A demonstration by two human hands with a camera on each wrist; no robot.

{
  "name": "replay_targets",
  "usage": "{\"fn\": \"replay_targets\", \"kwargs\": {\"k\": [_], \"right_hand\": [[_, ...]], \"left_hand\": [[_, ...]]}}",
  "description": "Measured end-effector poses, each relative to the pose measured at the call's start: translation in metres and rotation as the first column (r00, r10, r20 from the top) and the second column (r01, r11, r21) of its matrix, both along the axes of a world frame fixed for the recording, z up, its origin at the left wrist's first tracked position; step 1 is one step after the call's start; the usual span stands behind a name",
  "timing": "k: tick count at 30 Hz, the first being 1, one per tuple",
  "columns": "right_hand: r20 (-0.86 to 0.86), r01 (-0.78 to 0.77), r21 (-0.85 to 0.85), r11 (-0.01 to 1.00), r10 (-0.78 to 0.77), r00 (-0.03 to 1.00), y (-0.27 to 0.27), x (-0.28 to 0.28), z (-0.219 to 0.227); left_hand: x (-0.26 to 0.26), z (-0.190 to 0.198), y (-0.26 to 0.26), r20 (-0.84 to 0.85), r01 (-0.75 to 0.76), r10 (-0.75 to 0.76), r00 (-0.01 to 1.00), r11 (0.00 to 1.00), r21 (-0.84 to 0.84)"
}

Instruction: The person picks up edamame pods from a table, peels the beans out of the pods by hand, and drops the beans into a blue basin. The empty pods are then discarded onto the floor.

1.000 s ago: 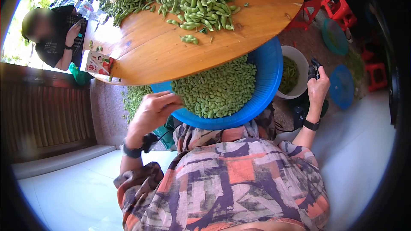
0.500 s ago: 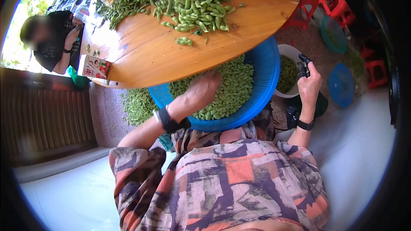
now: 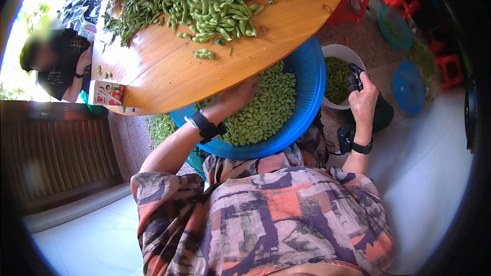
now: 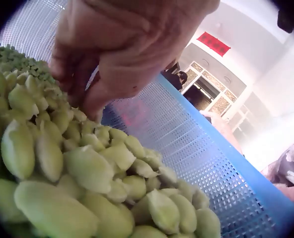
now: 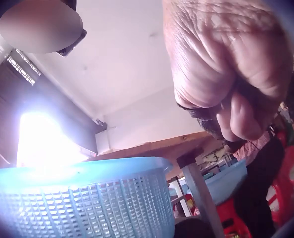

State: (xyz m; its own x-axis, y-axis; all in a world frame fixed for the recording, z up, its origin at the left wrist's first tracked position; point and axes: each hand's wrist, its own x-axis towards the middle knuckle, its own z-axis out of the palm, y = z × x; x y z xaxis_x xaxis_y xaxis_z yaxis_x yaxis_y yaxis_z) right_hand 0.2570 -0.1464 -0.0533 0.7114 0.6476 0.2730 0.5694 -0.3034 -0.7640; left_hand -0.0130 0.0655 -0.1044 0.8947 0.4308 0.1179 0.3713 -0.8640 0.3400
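My left hand (image 3: pixel 239 97) reaches into the blue basket (image 3: pixel 313 79), its fingers bent down onto the shelled green beans (image 3: pixel 266 115). In the left wrist view, that hand's fingertips (image 4: pixel 77 91) touch the beans (image 4: pixel 87 168) beside the mesh wall; whether any are between them is hidden. My right hand (image 3: pixel 364 103) is raised near the white bucket (image 3: pixel 331 51) right of the basket, black coverings on some fingers. In the right wrist view, the right hand (image 5: pixel 231 64) has some fingers curled toward the palm, above and right of the basket (image 5: pixel 87 198); nothing shows held in it.
A wooden table (image 3: pixel 174 79) overhangs the basket, bearing a heap of bean pods (image 3: pixel 215 10) and a small carton (image 3: pixel 107 93). Another person (image 3: pixel 56 66) sits at the left. Red stools (image 3: pixel 450 71) and a blue basin (image 3: pixel 408 88) stand at the right.
From the basket's left edge, my left hand has moved right into the beans and then shifted slightly left. My right hand has shifted left. The table and basket appear lower left in the head view.
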Motion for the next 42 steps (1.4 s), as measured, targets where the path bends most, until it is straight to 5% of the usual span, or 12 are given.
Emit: {"fn": "replay_targets", "kwargs": {"k": [2, 3, 6, 10, 12, 14, 18, 29, 33, 35, 38, 42], "right_hand": [[-0.005, -0.002, 0.005, 1.000, 0.002, 1.000, 0.002, -0.004, 0.004], [-0.003, -0.006, 0.008, 1.000, 0.006, 1.000, 0.002, -0.003, 0.004], [0.008, -0.012, -0.047, 0.999, 0.013, 1.000, 0.003, -0.004, 0.003], [-0.088, -0.067, 0.004, 0.998, 0.068, 0.994, 0.010, -0.022, 0.023], [-0.169, -0.103, 0.070, 0.992, 0.114, 0.979, 0.016, -0.040, 0.039], [-0.471, -0.307, 0.162, 0.938, 0.347, 0.811, 0.022, -0.063, 0.052], [-0.409, -0.549, 0.182, 0.816, 0.570, 0.713, 0.040, -0.111, 0.072], [-0.110, -0.609, 0.200, 0.768, 0.635, 0.765, 0.061, -0.142, 0.054], [-0.153, -0.622, 0.252, 0.741, 0.665, 0.731, 0.060, -0.141, 0.057], [-0.145, -0.646, 0.260, 0.717, 0.691, 0.708, 0.055, -0.137, 0.063], [-0.099, -0.707, 0.178, 0.685, 0.727, 0.679, 0.043, -0.127, 0.064], [-0.219, -0.599, 0.153, 0.786, 0.618, 0.755, 0.026, -0.107, 0.059]], "left_hand": [[0.014, 0.036, -0.009, -0.285, -0.459, 0.393, 0.874, 0.476, -0.750], [0.010, 0.042, -0.010, -0.283, -0.459, 0.396, 0.874, 0.476, -0.750], [-0.006, 0.063, -0.025, -0.030, 0.034, -0.041, 0.999, 0.977, -0.210], [-0.014, 0.102, -0.048, 0.102, 0.037, 0.047, 0.994, 0.723, -0.690], [-0.020, 0.113, -0.054, 0.018, -0.027, 0.196, 0.980, 0.227, -0.974], [-0.023, 0.113, -0.062, 0.083, 0.059, 0.292, 0.953, 0.088, -0.994], [-0.022, 0.110, -0.079, 0.164, 0.292, 0.522, 0.837, -0.171, -0.941], [-0.029, 0.093, -0.078, 0.185, 0.107, 0.577, 0.796, 0.167, -0.980], [-0.031, 0.105, -0.075, 0.133, 0.044, 0.513, 0.848, 0.182, -0.982], [-0.032, 0.106, -0.080, 0.054, 0.123, 0.511, 0.858, -0.103, -0.987], [-0.033, 0.097, -0.087, -0.016, 0.080, 0.434, 0.901, -0.203, -0.976], [-0.029, 0.097, -0.090, 0.023, 0.012, 0.305, 0.952, 0.038, -0.999]]}}
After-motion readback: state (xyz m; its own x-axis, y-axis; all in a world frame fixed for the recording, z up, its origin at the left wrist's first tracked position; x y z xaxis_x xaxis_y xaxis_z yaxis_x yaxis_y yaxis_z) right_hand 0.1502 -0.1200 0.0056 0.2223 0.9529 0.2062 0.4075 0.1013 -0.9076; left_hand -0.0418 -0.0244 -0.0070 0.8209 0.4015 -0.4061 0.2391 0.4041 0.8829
